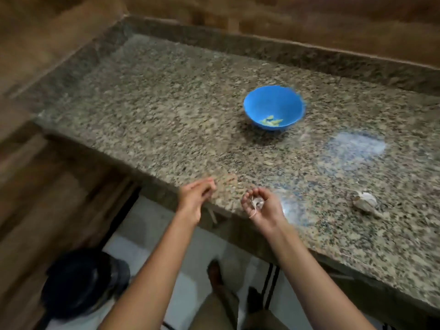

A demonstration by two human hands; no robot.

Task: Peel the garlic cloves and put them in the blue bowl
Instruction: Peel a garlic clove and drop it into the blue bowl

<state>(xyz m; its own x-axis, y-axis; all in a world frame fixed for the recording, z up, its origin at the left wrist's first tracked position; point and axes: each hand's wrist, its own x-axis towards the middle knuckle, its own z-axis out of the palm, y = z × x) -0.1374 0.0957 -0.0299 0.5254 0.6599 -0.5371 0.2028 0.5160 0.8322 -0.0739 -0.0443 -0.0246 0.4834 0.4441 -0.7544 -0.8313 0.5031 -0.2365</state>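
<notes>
Two hands: right hand (258, 206) cups garlic (256, 201); no writing legible.

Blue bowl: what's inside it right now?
The blue bowl holds a few pale yellowish pieces at the bottom, likely peeled garlic cloves. The picture is too blurred for an exact count. The near wall hides none of the floor; the rest is bare.

Your bowl (273, 107) is bright blue, with pale yellow-green cloves (271, 121) inside. Your table (166, 110) is speckled brown, tan and black granite. The garlic (365, 200) beside you is whitish.
</notes>
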